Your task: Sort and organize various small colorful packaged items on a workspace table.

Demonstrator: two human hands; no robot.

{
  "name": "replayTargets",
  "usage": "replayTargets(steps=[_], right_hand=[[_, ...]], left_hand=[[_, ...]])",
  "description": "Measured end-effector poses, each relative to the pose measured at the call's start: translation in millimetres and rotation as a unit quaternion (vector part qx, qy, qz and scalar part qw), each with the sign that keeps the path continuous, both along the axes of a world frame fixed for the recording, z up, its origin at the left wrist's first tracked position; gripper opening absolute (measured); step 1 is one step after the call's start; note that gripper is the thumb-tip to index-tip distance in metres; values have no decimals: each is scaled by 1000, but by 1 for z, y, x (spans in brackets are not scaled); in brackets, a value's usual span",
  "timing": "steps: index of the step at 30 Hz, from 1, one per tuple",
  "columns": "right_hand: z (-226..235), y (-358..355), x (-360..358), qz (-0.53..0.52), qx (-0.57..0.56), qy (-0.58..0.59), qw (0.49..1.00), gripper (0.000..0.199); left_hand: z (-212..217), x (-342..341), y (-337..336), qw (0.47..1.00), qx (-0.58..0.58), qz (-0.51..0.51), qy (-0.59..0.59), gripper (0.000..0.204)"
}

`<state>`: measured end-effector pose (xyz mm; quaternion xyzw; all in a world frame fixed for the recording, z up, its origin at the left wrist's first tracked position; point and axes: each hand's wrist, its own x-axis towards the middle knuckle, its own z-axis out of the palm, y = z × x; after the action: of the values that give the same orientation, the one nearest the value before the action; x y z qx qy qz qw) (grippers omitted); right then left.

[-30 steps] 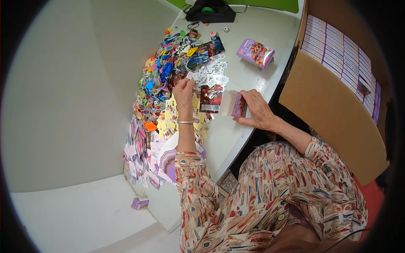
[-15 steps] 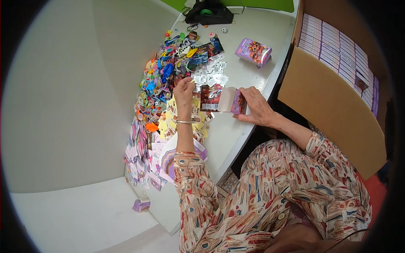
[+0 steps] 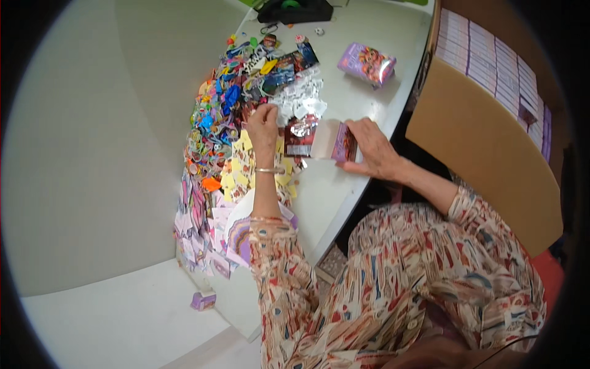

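Observation:
My right hand (image 3: 372,147) holds a small purple and white carton (image 3: 335,141) on the white table (image 3: 362,98), its open end facing left. A dark red foil packet (image 3: 299,138) lies at that open end. My left hand (image 3: 264,126), with a bangle on the wrist, reaches over a pile of small silvery packets (image 3: 299,101) with fingers pinched; I cannot tell what they grip. A long heap of colourful small toys and paper cards (image 3: 221,141) runs along the table's left side.
A purple foil bag (image 3: 366,64) lies further back on the table. A large cardboard box (image 3: 485,123) filled with rows of purple cartons stands at the right. A dark device (image 3: 295,9) sits at the table's far end. One small purple carton (image 3: 203,301) lies on the floor.
The dark red packet has moved closer to the carton's open end. My left hand has shifted slightly up toward the silvery packets.

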<state>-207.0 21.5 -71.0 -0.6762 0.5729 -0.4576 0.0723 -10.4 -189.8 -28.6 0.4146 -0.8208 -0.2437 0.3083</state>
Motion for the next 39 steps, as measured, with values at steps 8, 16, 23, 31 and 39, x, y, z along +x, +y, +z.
replayTargets(steps=[8,16,23,31,39], right_hand=[[-3,9,10,-14,19,-14,1000,81],[1,12,9,-4,35,-7,999,85],[-3,8,10,-13,10,-5,1000,86],[-1,8,11,-12,10,-5,1000,87],[-4,8,11,-17,15,-7,1000,86]], left_hand=[[9,-11,-20,997,16,-5,-70,26],[1,-23,-9,975,-41,4,-220,29],[10,-25,9,976,-120,-31,-179,33],[-7,-31,26,949,-215,-19,-230,26],[-7,-37,39,931,-273,-54,-235,17]])
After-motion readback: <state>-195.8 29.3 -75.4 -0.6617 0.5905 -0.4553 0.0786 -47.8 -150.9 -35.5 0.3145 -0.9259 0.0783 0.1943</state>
